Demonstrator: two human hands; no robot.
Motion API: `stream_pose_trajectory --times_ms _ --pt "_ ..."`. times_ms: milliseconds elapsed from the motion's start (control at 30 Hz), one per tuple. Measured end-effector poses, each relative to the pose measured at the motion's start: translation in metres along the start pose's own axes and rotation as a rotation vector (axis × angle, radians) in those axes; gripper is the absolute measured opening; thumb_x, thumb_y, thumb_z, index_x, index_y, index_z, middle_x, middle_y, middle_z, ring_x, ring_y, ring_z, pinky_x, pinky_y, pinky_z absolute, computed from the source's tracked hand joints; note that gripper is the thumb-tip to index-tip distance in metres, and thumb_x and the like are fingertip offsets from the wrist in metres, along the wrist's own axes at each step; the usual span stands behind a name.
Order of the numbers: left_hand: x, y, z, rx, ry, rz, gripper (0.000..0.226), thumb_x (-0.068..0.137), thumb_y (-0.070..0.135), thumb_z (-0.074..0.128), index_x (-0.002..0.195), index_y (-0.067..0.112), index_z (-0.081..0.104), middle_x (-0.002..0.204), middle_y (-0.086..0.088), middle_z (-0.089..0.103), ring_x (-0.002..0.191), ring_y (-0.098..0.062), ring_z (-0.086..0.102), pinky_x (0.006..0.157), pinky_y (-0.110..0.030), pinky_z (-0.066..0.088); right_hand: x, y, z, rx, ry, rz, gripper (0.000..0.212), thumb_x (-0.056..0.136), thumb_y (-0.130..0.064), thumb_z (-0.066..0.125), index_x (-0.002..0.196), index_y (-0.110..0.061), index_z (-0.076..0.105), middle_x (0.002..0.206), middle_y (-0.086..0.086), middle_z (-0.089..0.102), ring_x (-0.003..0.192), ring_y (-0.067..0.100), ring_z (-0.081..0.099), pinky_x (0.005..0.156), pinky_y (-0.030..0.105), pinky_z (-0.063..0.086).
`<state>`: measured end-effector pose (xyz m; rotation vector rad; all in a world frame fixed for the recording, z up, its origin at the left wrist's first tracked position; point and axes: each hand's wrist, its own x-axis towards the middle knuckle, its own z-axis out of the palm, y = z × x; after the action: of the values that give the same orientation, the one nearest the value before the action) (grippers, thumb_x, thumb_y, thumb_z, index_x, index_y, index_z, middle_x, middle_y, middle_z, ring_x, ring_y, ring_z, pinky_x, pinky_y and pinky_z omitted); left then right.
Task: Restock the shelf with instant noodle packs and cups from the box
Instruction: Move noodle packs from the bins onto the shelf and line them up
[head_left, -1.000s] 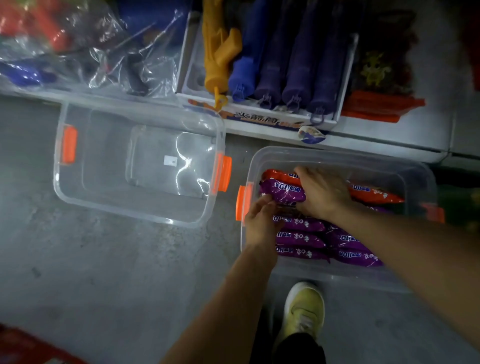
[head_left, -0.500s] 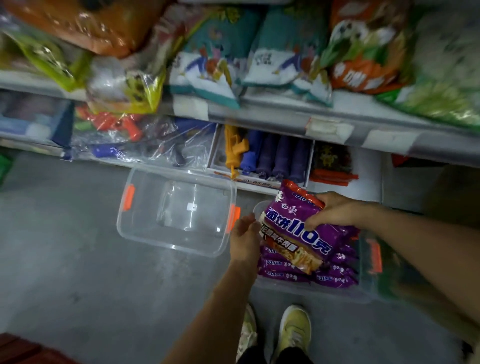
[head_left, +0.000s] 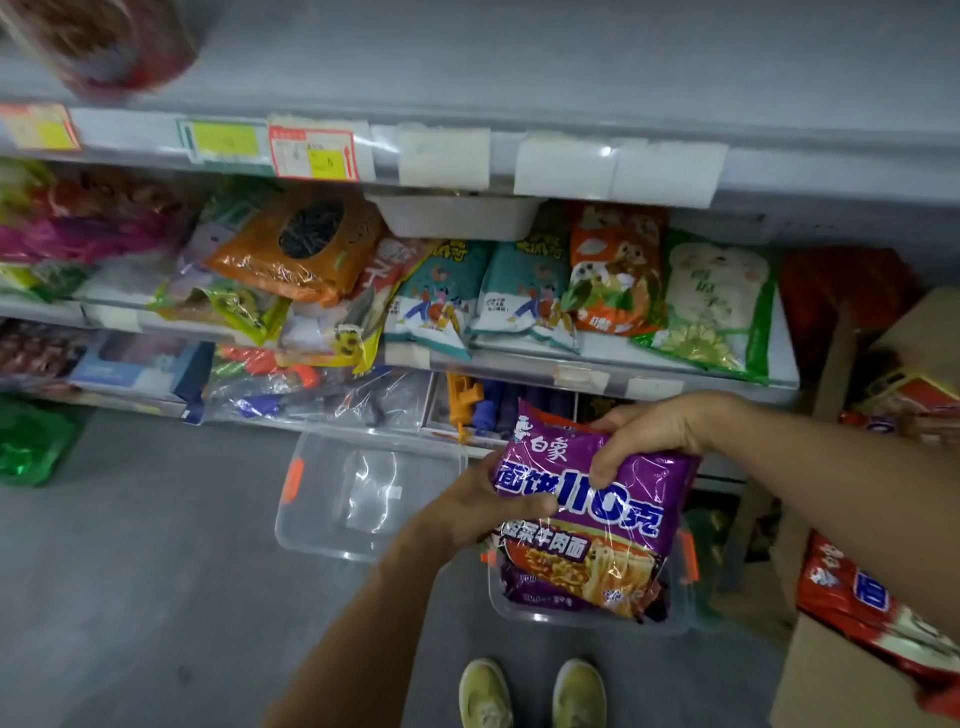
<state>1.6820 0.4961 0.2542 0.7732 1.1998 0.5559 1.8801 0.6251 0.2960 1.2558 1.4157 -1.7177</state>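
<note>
Both hands hold a purple noodle pack (head_left: 597, 499) in the air above the near box (head_left: 680, 618), which still has packs in it. The left hand (head_left: 467, 506) pinches the pack's left edge with the thumb on its face; the right hand (head_left: 649, 434) grasps its far right corner. The pack looks light and its film slick and crinkly, with brittle noodles inside, so hold it by the edges and don't squeeze
</note>
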Motion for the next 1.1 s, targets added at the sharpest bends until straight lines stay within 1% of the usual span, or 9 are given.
stream_pose_trajectory --times_ms 133,333,400,533,633,700,833,967,1100 --pt "-0.04 0.032 0.005 0.003 -0.059 0.027 0.063 0.072 0.034 0.081 0.128 0.017 0.057 0.117 -0.007 0.071 0.108 -0.026 0.068 0.092 -0.038 0.056 -0.052 -0.025 0.009 0.006 -0.032 -0.029 0.067 0.065 -0.021 0.079 0.127 -0.014 0.056 0.117 0.013 0.07 0.1 0.029 0.069 0.085 0.042 0.058" --pt "-0.093 0.075 0.012 -0.017 0.074 0.083 0.074 0.054 0.038 0.088 0.119 0.014 0.064 0.11 -0.009 0.074 0.103 -0.028 0.07 0.098 -0.048 0.052 -0.127 -0.067 0.026 -0.007 0.073 -0.1 0.045 0.077 -0.02 0.079 0.117 -0.016 0.059 0.105 0.009 0.073 0.095 0.025 0.071 0.081 0.037 0.06" --pt "-0.11 0.089 0.011 -0.033 0.12 0.099 0.073 0.052 0.036 0.089 0.117 0.012 0.065 0.106 -0.011 0.075 0.099 -0.03 0.071 0.093 -0.046 0.055 -0.152 -0.082 0.031 -0.038 0.152 -0.144 0.048 0.076 -0.031 0.078 0.118 -0.016 0.059 0.106 0.008 0.074 0.097 0.026 0.071 0.087 0.041 0.058" --pt "-0.145 0.115 0.006 -0.083 0.21 0.146 0.066 0.062 0.03 0.09 0.118 0.011 0.061 0.103 -0.012 0.075 0.094 -0.031 0.073 0.082 -0.041 0.059 -0.198 -0.099 0.051 -0.024 0.546 -0.362 0.052 0.071 -0.059 0.071 0.109 -0.025 0.064 0.1 -0.003 0.072 0.092 0.018 0.071 0.086 0.037 0.056" --pt "-0.164 0.131 0.001 -0.146 0.32 0.222 0.079 0.054 0.039 0.093 0.121 0.014 0.06 0.106 -0.01 0.075 0.098 -0.031 0.072 0.091 -0.047 0.055 -0.219 -0.099 0.074 0.315 1.029 -0.732 0.017 0.091 -0.039 0.061 0.095 -0.022 0.063 0.092 -0.008 0.064 0.084 0.005 0.06 0.065 0.009 0.045" --pt "-0.173 0.142 0.001 -0.186 0.373 0.281 0.082 0.051 0.047 0.094 0.12 0.019 0.061 0.108 -0.007 0.075 0.104 -0.03 0.07 0.099 -0.051 0.05 -0.226 -0.097 0.088 0.443 1.208 -0.825 0.014 0.097 -0.029 0.056 0.089 -0.019 0.062 0.085 -0.007 0.064 0.077 0.002 0.058 0.052 0.004 0.039" --pt "-0.195 0.17 0.006 -0.279 0.398 0.361 0.052 0.071 0.03 0.082 0.116 0.013 0.065 0.103 -0.01 0.076 0.096 -0.027 0.073 0.09 -0.044 0.054 -0.234 -0.103 0.111 0.444 1.101 -0.817 0.021 0.098 -0.03 0.053 0.086 -0.016 0.064 0.078 -0.008 0.068 0.067 0.001 0.065 0.049 0.006 0.042" --pt "-0.21 0.193 0.01 -0.316 0.398 0.393 0.059 0.068 0.031 0.085 0.119 0.011 0.063 0.104 -0.013 0.075 0.099 -0.034 0.071 0.097 -0.053 0.051 -0.251 -0.116 0.12 0.454 1.084 -0.862 0.03 0.097 -0.036 0.053 0.087 -0.011 0.067 0.078 -0.001 0.074 0.069 0.01 0.071 0.053 0.014 0.048" --pt "-0.223 0.206 0.016 -0.308 0.402 0.408 0.056 0.069 0.033 0.082 0.116 0.01 0.062 0.098 -0.011 0.076 0.088 -0.027 0.074 0.079 -0.039 0.057 -0.271 -0.124 0.121 0.344 1.175 -0.899 0.032 0.099 -0.031 0.052 0.085 -0.005 0.063 0.08 0.004 0.072 0.077 0.02 0.069 0.065 0.029 0.052"
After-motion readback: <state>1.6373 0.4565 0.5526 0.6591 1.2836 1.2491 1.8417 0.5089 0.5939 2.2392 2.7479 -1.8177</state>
